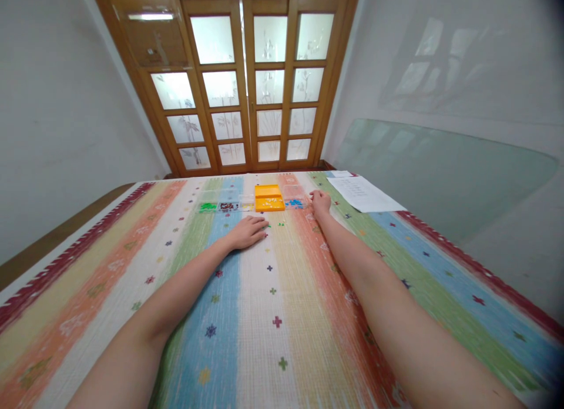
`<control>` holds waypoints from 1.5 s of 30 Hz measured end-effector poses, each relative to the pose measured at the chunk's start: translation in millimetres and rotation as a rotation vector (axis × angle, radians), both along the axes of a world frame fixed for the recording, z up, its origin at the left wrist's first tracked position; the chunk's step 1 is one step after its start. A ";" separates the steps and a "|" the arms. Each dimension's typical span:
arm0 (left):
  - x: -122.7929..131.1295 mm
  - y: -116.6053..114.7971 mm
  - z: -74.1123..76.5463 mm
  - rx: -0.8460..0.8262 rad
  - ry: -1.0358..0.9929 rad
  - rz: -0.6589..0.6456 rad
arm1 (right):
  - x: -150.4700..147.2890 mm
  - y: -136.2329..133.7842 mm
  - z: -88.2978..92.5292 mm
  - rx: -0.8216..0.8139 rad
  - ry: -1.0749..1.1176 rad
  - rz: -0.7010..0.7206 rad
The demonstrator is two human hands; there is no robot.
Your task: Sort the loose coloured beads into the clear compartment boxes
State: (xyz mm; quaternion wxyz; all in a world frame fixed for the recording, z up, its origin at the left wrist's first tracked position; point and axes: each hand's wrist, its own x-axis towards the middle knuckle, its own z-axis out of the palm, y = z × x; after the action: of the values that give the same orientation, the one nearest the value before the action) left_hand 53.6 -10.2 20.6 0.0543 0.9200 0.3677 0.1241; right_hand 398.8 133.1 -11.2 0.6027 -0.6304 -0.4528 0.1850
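My left hand [249, 233] lies palm down on the striped tablecloth, its fingers stretched out in front of the orange box. A few small green pieces [281, 224] lie on the cloth just past its fingertips. My right hand [321, 203] has its fingers curled together at the right side of a clear box holding small blue pieces [294, 203]; whatever is in them is too small to make out. Between the hands, farther back, the orange box [269, 191] stands with its lid raised and small white pieces inside.
Clear boxes left of the orange one hold green pieces [208, 207], dark brownish pieces [229, 207] and a few yellowish pieces [248, 207]. Printed paper sheets [365, 193] lie at the back right. A glass panel [436, 162] leans on the right wall; wooden doors [249, 103] stand behind.
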 end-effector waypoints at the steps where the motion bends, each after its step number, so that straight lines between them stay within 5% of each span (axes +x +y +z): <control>1: 1.2 1.9 1.9 0.002 0.014 -0.016 | 0.0 -0.7 1.1 -0.005 -0.005 0.000; 9: 8.4 3.6 -1.6 0.064 0.066 -0.014 | -9.3 -21.2 11.0 0.007 -0.210 0.039; 19: 6.0 -0.3 -5.0 0.153 -0.025 -0.002 | -51.9 -52.1 30.0 0.280 -0.605 0.247; 28: -17.2 11.4 -8.1 0.163 -0.093 0.118 | -70.4 -63.9 31.6 0.291 -0.727 0.344; 37: 11.0 4.7 -15.3 0.079 0.059 0.076 | -79.9 -67.3 27.5 0.307 -0.821 0.393; 45: 11.8 1.4 -12.2 0.094 0.060 0.059 | -77.9 -66.3 25.5 0.286 -0.841 0.390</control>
State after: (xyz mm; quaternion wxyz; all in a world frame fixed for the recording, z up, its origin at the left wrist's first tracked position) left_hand 65.4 -8.8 8.4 -0.0037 0.9137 0.3897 0.1154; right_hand 320.9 66.8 14.3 0.4019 -0.4647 -0.7879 -0.0403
